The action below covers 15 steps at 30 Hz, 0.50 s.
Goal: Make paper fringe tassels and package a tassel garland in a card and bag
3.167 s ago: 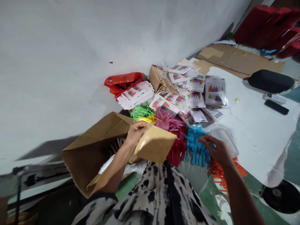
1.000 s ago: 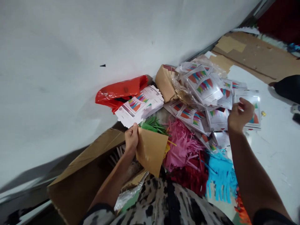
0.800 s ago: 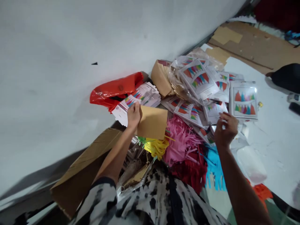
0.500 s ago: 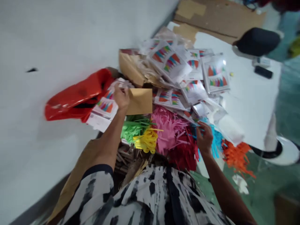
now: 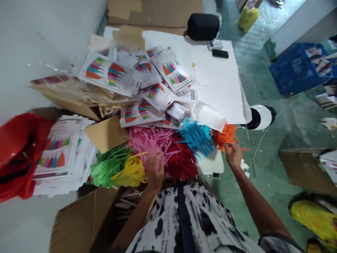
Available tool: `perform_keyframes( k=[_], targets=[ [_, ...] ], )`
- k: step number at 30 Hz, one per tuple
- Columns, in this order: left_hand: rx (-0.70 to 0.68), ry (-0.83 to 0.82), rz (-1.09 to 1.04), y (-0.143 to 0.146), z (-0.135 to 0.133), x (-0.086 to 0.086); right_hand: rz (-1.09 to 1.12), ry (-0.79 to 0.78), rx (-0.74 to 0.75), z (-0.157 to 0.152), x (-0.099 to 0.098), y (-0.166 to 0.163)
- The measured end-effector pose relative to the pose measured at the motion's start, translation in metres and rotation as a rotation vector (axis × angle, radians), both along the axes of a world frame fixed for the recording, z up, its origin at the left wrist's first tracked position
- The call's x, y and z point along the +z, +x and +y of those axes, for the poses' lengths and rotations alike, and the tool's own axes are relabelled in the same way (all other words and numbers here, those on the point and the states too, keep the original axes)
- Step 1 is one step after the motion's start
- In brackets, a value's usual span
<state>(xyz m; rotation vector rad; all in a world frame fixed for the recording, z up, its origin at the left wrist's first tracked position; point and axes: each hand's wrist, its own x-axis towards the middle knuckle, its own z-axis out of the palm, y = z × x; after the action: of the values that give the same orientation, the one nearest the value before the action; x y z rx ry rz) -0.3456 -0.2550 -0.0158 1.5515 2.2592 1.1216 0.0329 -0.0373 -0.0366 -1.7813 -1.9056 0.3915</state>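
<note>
My left hand (image 5: pixel 154 171) is over the near edge of the pink paper strips (image 5: pixel 150 140), its fingers loosely curled; what they hold, if anything, is hidden. To its left are yellow strips (image 5: pixel 133 172) and green strips (image 5: pixel 109 168). My right hand (image 5: pixel 233 155) pinches the near edge of the orange paper strips (image 5: pixel 225 136). Between my hands lie dark red strips (image 5: pixel 183 161) and blue strips (image 5: pixel 198 138). A small brown envelope-like sheet (image 5: pixel 107 134) overlaps the green bunch. Printed cards (image 5: pixel 59 151) are stacked at the left, beside a red plastic bag (image 5: pixel 21 151).
Several clear packets with printed cards (image 5: pixel 171 68) are heaped behind the strips. A white scoop-like tray (image 5: pixel 210 116) lies by the blue bunch. A black case (image 5: pixel 203 26) and a dark phone-like object (image 5: pixel 220 53) rest on the white tabletop (image 5: pixel 218 80). An open carton (image 5: pixel 76 221) stands below left.
My left hand has left the printed cards for the pink strips. My right hand has moved from the blue strips to the orange ones. The view has swung right.
</note>
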Motion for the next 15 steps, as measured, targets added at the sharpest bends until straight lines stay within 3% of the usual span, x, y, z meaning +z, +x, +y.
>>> perform_keyframes(
  k=[5, 8, 10, 12, 15],
  targets=[
    [-0.305, -0.038, -0.280, 0.118, -0.005, -0.004, -0.249, -0.011, 0.228, 0.060, -0.018, 0.019],
    [-0.397, -0.208, -0.400, 0.171, -0.014, -0.014, -0.308, 0.047, 0.324, 0.071, -0.020, 0.018],
    [-0.407, -0.384, -0.429, 0.204, -0.023, -0.027, -0.200, 0.100, 0.355, 0.062, -0.020, 0.033],
    [-0.387, -0.532, -0.393, 0.235, -0.032, -0.042, -0.074, 0.123, 0.324, 0.041, -0.022, 0.072],
    [-0.417, -0.669, -0.288, 0.264, -0.036, -0.056, -0.033, 0.039, 0.023, -0.009, -0.036, 0.169]
  ],
)
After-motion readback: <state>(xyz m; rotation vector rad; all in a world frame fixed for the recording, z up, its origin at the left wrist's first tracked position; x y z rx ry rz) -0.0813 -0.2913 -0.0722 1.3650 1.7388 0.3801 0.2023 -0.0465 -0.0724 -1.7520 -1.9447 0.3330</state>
